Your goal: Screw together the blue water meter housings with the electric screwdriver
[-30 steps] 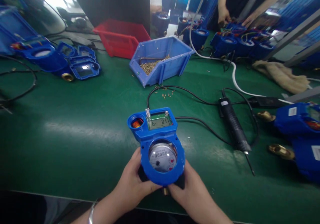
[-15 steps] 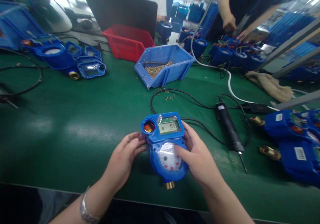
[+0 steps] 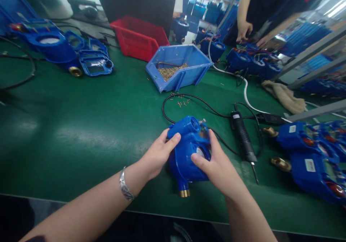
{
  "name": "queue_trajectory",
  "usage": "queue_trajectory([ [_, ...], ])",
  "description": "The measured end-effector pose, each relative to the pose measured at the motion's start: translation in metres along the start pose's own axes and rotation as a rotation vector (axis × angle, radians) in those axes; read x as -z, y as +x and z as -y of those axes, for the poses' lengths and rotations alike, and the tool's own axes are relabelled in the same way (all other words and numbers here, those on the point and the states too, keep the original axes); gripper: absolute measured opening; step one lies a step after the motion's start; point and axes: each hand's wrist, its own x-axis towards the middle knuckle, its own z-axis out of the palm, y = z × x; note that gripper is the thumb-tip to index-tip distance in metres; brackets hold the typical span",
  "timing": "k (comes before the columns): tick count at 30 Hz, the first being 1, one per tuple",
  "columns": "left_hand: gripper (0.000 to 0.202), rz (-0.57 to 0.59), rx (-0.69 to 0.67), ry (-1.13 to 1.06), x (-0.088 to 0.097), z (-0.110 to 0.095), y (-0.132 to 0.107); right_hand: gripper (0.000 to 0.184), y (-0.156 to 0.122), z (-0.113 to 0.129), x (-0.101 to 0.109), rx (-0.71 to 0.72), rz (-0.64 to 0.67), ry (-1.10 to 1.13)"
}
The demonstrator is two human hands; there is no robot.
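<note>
The left fingers (image 3: 174, 141) and right fingers (image 3: 200, 162) are clasping opposite sides of the blue water meter (image 3: 185, 159), which is leaning over the near tabletop (image 3: 108, 141); whether it's touching, I can't tell. The step seems to be positioning, the next move calling for an even grip. Beyond, an electric screwdriver (image 3: 243, 137) and brass screws (image 3: 180, 104) are lying loose.

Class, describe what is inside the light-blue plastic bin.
The light-blue open-fronted plastic bin holds a heap of small gold-coloured metal pieces, apparently screws. A thin brownish strip shows behind them. Whatever lies beneath the heap is covered.
</note>
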Motion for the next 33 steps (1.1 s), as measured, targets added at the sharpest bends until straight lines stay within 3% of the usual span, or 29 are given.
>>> queue_trajectory([
  [3,0.043,-0.004,-0.032,-0.018,-0.006,0.006,0.0,0.1,0.009,-0.017,0.007,0.004,0.08,0.323],
  [6,0.056,-0.158,-0.043,-0.038,-0.007,0.016,0.001,0.09,0.013,-0.036,0.013,0.035,0.163,0.649],
  [9,0.064,-0.234,-0.007,-0.126,-0.01,0.024,0.004,0.079,0.009,-0.058,0.017,-0.004,0.121,0.781],
  [13,0.041,-0.18,-0.008,-0.135,-0.019,0.029,0.005,0.071,0.002,-0.084,0.017,-0.1,-0.012,0.796],
  [16,0.037,-0.114,0.004,-0.098,-0.029,0.029,0.002,0.075,0.001,-0.095,0.013,-0.129,-0.03,0.78],
  [20,0.032,-0.046,-0.061,-0.011,-0.042,0.026,-0.003,0.077,0.002,-0.096,0.002,-0.149,-0.018,0.77],
  [33,0.027,-0.08,-0.118,0.121,-0.052,0.023,-0.013,0.093,-0.001,-0.116,-0.011,-0.182,0.077,0.793],
])
